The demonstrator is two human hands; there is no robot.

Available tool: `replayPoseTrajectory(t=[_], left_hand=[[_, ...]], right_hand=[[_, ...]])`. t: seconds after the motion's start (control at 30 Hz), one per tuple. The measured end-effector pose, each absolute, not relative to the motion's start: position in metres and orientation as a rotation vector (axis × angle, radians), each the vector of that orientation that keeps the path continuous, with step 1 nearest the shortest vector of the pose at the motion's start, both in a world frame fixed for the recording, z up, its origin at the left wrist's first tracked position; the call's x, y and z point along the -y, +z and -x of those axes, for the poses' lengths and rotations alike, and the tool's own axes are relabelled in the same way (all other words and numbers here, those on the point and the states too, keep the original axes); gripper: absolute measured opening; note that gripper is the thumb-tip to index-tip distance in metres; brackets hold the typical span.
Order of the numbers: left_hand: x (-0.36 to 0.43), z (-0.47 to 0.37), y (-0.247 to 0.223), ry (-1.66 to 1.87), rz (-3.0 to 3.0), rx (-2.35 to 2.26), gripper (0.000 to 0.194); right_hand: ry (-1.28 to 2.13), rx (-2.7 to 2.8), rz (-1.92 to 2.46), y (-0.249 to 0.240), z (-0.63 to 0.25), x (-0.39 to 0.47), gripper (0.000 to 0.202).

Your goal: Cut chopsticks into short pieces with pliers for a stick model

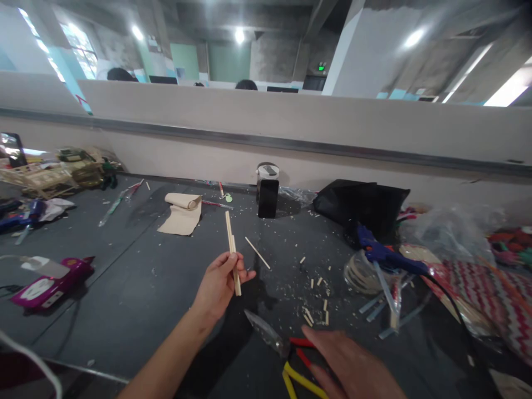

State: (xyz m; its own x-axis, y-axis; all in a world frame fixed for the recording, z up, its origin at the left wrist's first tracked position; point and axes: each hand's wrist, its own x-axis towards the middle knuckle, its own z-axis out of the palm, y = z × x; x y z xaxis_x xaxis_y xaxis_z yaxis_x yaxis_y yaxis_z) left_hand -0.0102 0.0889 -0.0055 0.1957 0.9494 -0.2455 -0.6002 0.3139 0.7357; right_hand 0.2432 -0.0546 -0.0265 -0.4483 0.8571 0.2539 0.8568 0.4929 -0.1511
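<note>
My left hand is closed round a few thin, pale wooden sticks, pinched between thumb and fingers and pointing away from me. Lower right, my right hand is slightly blurred and closed on the red handle of the pliers. These pliers have grey jaws pointing toward my left forearm, and their yellow handle part spreads apart below. A single loose wooden stick lies just right of my left hand. Short cut stick pieces are scattered beyond my right hand.
A phone leans upright against a white container at the back. Brown paper lies half rolled to its left. On the right are a blue glue gun, a tape roll and a black bag. A purple device sits left.
</note>
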Motion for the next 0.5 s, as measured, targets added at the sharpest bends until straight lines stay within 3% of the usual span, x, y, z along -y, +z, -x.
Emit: replayPoseTrajectory(t=[0.23, 0.5], left_hand=[[-0.07, 0.022, -0.001, 1.034, -0.671, -0.787, 0.018], [-0.053, 0.03, 0.003, 0.914, -0.704, -0.762, 0.016]], right_hand=[[0.001, 2.481, 1.54, -0.04, -0.226, 0.041, 0.056], [0.328, 2.559, 1.614, -0.059, -0.223, 0.053, 0.073]])
